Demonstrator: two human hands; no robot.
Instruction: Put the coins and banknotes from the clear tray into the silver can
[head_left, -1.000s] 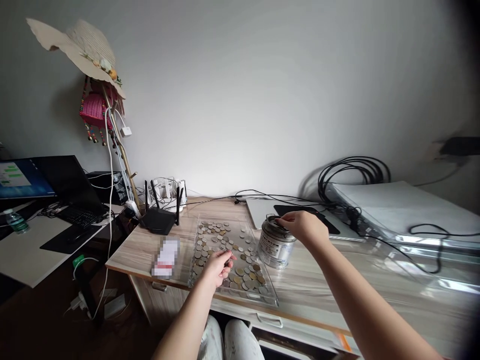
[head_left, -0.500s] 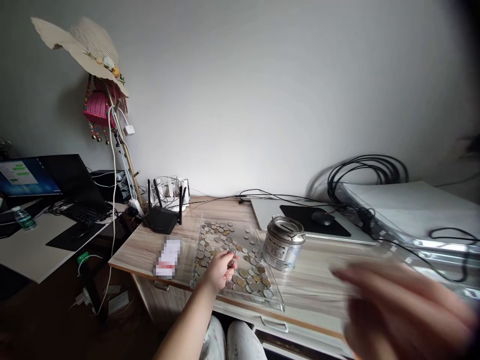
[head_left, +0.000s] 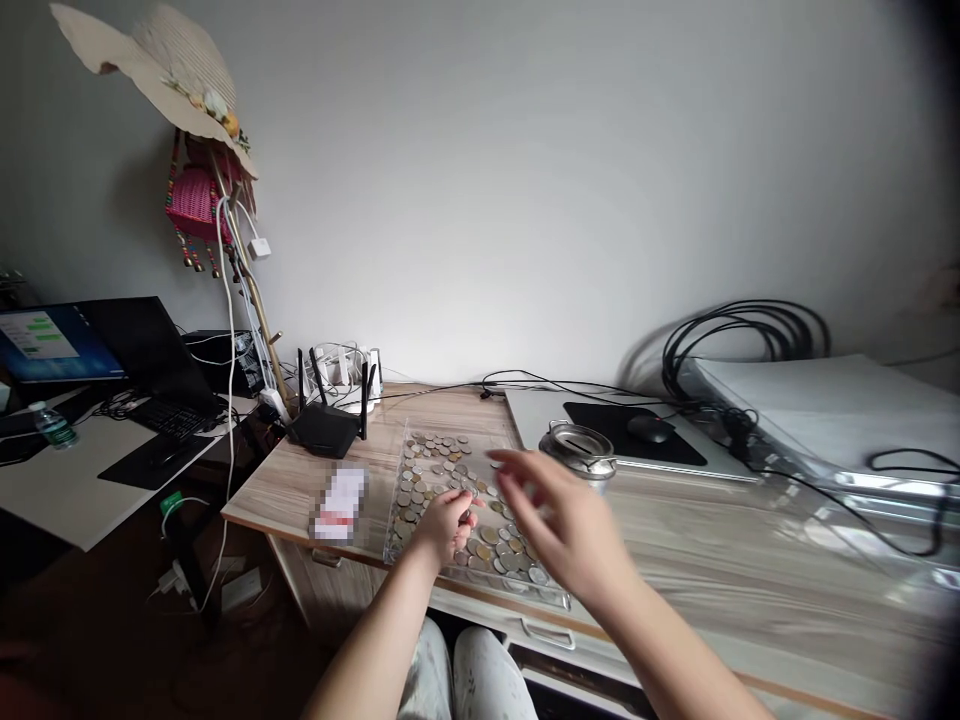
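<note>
A clear plastic tray [head_left: 397, 490] on the desk holds many loose silver and brass-coloured coins [head_left: 512, 562]. My left hand [head_left: 446, 522] is curled closed over the middle of the tray, with what looks like a coin edge at the thumb and fingertips; the inside of the fist is hidden. Over the tray's right side hovers my right hand [head_left: 562, 515], fingers stretched and apart, nothing visible in them. Behind it stands a round metal tin [head_left: 577, 443] with a slot in its lid, its lower body mostly covered by that hand.
A black router [head_left: 324, 430] and a blurred-out white item [head_left: 341, 503] are left of the tray. Farther back lies a mouse [head_left: 649, 428] on a black pad [head_left: 600, 420]. Coiled black cable [head_left: 750, 330] and a plastic-wrapped panel [head_left: 840, 400] occupy the right.
My right hand has swept in from the lower right to above the tray, in front of the tin. The left hand stays closed at nearly the same place. The view has shifted slightly.
</note>
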